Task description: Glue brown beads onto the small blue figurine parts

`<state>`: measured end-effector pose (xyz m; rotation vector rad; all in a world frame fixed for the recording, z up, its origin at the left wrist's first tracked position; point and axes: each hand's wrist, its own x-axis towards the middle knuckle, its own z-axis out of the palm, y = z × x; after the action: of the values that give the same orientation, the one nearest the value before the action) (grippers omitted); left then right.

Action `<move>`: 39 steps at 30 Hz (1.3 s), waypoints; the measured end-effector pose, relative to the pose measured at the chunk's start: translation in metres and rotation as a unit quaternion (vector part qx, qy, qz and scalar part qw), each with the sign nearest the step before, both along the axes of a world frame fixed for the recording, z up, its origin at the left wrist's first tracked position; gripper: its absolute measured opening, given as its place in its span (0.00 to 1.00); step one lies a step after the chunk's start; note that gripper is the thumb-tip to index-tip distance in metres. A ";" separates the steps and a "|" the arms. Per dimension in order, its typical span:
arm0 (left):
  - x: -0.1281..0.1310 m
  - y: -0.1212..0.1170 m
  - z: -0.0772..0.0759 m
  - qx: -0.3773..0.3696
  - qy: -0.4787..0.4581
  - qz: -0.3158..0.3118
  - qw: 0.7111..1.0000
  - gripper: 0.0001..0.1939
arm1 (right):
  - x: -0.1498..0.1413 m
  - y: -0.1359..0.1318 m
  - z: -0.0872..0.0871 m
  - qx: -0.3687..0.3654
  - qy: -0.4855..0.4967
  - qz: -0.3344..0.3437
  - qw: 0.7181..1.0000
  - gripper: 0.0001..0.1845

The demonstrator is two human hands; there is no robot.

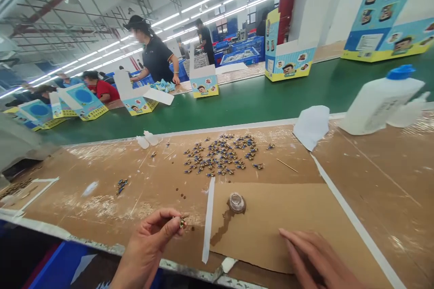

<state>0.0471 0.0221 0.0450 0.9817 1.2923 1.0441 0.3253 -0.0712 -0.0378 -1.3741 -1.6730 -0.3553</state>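
My left hand (154,239) is near the table's front edge, its thumb and fingers pinched on a small dark figure piece (182,221). My right hand (312,257) lies flat on a brown cardboard sheet (288,216), fingers stretched out and holding nothing. A small clear cap (236,202) sits on that sheet between the hands, with a dark wet stain trailing from it. Farther out lies a spread of several small blue and brown figure pieces (222,156).
A white bottle with a blue cap (379,99) lies at the right, beside a white cloth (312,125). Two tiny dropper bottles (147,140) and a thin stick (286,165) rest on the table. Beyond a green conveyor (257,99) stand printed cartons (288,61) and several workers.
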 end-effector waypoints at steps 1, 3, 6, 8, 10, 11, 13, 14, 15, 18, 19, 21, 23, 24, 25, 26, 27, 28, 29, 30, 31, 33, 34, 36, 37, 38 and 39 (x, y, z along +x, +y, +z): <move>0.009 0.001 0.001 0.026 0.037 -0.006 0.999 0.12 | -0.005 -0.001 0.001 0.004 0.029 -0.006 1.000 0.10; 0.025 0.003 0.003 0.077 0.115 -0.036 0.990 0.11 | -0.012 -0.003 0.003 0.014 0.073 -0.008 0.997 0.10; 0.048 0.010 0.004 0.149 0.220 -0.109 0.958 0.09 | -0.018 -0.003 0.006 0.018 0.117 -0.010 0.993 0.11; 0.060 0.015 0.004 0.204 0.275 -0.151 0.927 0.06 | -0.019 -0.003 0.006 0.020 0.136 -0.003 0.991 0.12; 0.070 0.020 0.004 0.247 0.320 -0.185 0.896 0.06 | -0.019 -0.004 0.005 0.018 0.152 0.002 0.988 0.13; 0.075 0.021 0.005 0.264 0.340 -0.196 0.881 0.06 | -0.019 -0.004 0.005 0.016 0.159 0.002 0.987 0.13; 0.084 0.024 0.005 0.286 0.369 -0.217 0.857 0.05 | -0.019 -0.004 0.005 0.014 0.170 -0.001 0.985 0.14; 0.087 0.025 0.005 0.295 0.377 -0.222 0.849 0.05 | -0.020 -0.004 0.005 0.014 0.173 -0.002 0.985 0.14; 0.091 0.026 0.004 0.301 0.381 -0.227 0.844 0.05 | -0.020 -0.004 0.005 0.014 0.177 -0.003 0.984 0.14; 0.098 0.028 0.004 0.316 0.390 -0.233 0.833 0.04 | -0.021 -0.004 0.007 0.017 0.187 -0.002 0.982 0.14; 0.100 0.029 0.004 0.322 0.394 -0.235 0.828 0.04 | -0.021 -0.004 0.007 0.016 0.190 -0.003 0.982 0.14; 0.102 0.031 0.003 0.331 0.407 -0.238 0.817 0.05 | -0.021 -0.004 0.008 0.017 0.196 -0.005 0.980 0.14; 0.102 0.032 0.004 0.335 0.418 -0.240 0.810 0.05 | -0.021 -0.003 0.008 0.018 0.202 -0.009 0.979 0.14; 0.102 0.032 0.004 0.335 0.421 -0.241 0.808 0.05 | -0.021 -0.003 0.008 0.019 0.204 -0.010 0.979 0.14; 0.101 0.031 0.004 0.334 0.423 -0.241 0.807 0.05 | -0.021 -0.003 0.009 0.019 0.206 -0.011 0.978 0.14; 0.100 0.031 0.005 0.333 0.422 -0.240 0.808 0.05 | -0.021 -0.003 0.009 0.018 0.208 -0.012 0.978 0.13; 0.099 0.031 0.005 0.331 0.420 -0.239 0.810 0.05 | -0.021 -0.003 0.009 0.016 0.210 -0.011 0.977 0.13; 0.098 0.030 0.005 0.326 0.418 -0.238 0.814 0.04 | -0.021 -0.003 0.010 0.014 0.211 -0.011 0.977 0.13; 0.096 0.030 0.005 0.321 0.416 -0.237 0.817 0.04 | -0.021 -0.003 0.010 0.013 0.212 -0.011 0.977 0.13; 0.095 0.029 0.005 0.316 0.414 -0.237 0.820 0.04 | -0.020 -0.003 0.010 0.013 0.213 -0.011 0.977 0.13; 0.094 0.029 0.005 0.311 0.413 -0.236 0.822 0.04 | -0.020 -0.003 0.011 0.014 0.212 -0.011 0.977 0.13; 0.093 0.028 0.005 0.309 0.414 -0.234 0.823 0.04 | -0.020 -0.003 0.010 0.016 0.212 -0.010 0.977 0.13; 0.093 0.028 0.005 0.311 0.416 -0.232 0.823 0.04 | -0.020 -0.003 0.010 0.017 0.214 -0.010 0.977 0.13; 0.093 0.027 0.004 0.315 0.422 -0.229 0.819 0.03 | -0.021 -0.004 0.008 0.015 0.216 -0.009 0.976 0.14; 0.093 0.027 0.004 0.317 0.425 -0.229 0.816 0.04 | -0.021 -0.004 0.007 0.011 0.217 -0.008 0.976 0.14; 0.093 0.027 0.004 0.318 0.427 -0.230 0.815 0.04 | -0.021 -0.004 0.007 0.007 0.217 -0.006 0.976 0.14; 0.093 0.027 0.004 0.319 0.427 -0.231 0.814 0.04 | -0.021 -0.004 0.006 0.004 0.218 -0.004 0.976 0.15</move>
<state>0.1405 0.0489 0.0494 2.3487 1.2673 0.6348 0.3040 -0.0752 -0.0315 -1.3392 -1.3004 -0.0541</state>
